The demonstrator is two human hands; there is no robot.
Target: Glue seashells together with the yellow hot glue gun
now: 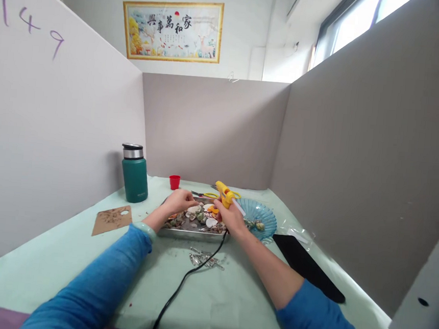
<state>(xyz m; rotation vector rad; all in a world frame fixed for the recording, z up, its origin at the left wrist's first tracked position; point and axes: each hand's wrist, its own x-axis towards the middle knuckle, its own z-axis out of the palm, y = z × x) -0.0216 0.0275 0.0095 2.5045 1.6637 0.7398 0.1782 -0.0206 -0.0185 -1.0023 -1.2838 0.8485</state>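
Note:
My right hand is wrapped round a yellow hot glue gun, with a white glue stick poking out of its back end. A black cord runs from it towards me across the table. Over the left part of a metal tray, my left hand has its fingers pinched together; whatever is between them is too small to make out. Assorted seashells lie in the tray, white, orange and greenish. To the right of the tray is a blue fluted plate with small shell pieces on it.
Several silver metal clips lie before the tray. Yellow-handled scissors and a red cup are behind it. Leftward stand a green bottle and a brown card. A black strip and clear plastic lie right. Partitions enclose the table.

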